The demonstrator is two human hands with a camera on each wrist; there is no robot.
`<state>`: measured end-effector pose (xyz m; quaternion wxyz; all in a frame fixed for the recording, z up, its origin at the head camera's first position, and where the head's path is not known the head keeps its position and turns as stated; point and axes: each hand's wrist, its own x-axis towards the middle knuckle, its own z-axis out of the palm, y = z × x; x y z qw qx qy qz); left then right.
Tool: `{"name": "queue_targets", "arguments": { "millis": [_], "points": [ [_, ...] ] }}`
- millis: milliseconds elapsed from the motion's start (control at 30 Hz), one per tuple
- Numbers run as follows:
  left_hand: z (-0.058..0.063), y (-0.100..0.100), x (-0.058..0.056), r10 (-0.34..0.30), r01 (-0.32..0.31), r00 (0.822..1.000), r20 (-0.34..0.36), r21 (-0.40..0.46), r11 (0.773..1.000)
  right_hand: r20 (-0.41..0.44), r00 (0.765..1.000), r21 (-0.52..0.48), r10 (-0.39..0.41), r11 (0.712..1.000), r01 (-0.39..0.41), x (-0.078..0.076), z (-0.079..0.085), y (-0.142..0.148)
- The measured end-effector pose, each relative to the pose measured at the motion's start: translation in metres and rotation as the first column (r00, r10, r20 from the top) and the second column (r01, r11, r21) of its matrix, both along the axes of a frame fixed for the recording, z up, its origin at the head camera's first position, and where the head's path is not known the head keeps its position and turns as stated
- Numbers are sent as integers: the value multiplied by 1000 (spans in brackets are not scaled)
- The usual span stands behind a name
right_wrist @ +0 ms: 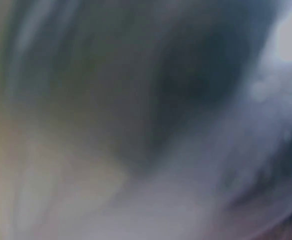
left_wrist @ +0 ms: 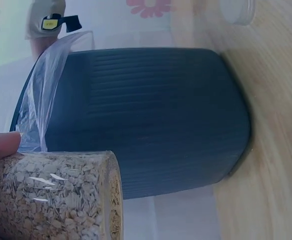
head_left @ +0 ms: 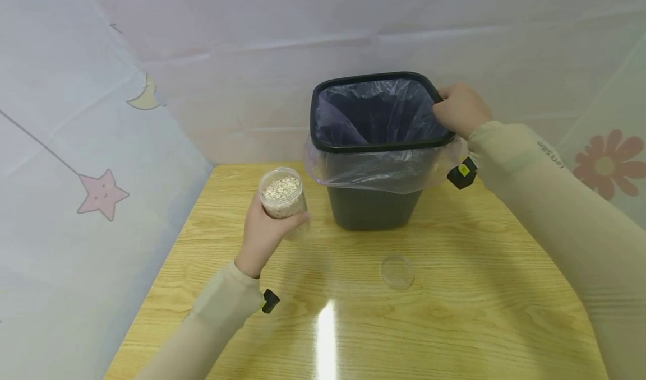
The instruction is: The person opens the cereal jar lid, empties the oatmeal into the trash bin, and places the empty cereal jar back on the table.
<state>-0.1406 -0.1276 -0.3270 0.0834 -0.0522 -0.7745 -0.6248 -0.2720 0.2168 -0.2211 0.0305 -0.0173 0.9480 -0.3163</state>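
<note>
My left hand [head_left: 264,228] grips a clear plastic jar [head_left: 299,206] full of rolled oats [head_left: 281,188]. The jar's open mouth faces up and tilts a little toward the head camera. In the left wrist view the oats [left_wrist: 46,195] show through the jar's side, with the dark bin [left_wrist: 150,115] beyond it. My right hand [head_left: 463,110] holds the right side of the black rim of the trash bin [head_left: 375,209], its fingertips hidden. A thin translucent purple bag [head_left: 383,170] lines the bin and hangs over its rim. The right wrist view is blurred by the bag close to the lens.
A round clear lid [head_left: 397,272] lies on the wooden table [head_left: 454,318] in front of the bin. White cloth printed with a pink star [head_left: 103,194] and a red flower [head_left: 609,164] surrounds the table at the back and sides.
</note>
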Motion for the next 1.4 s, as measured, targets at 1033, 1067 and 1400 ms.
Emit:
{"name": "queue_targets", "arguments": {
  "millis": [1033, 1067, 1400],
  "points": [
    [44, 0, -27, 103, -105, 995, -20, -178, 979, -13, 1000, -7, 7, 1000, -7, -3, -2, 3],
    [45, 1, -28, 105, -107, 994, -23, -182, 977, -13, 1000, -5, 8, 1000, -8, -3, -2, 4],
    [62, 5, -35, 125, -128, 992, -27, -219, 967, -21, 1000, -9, 21, 1000, -21, -5, -5, 9]
  ]
}}
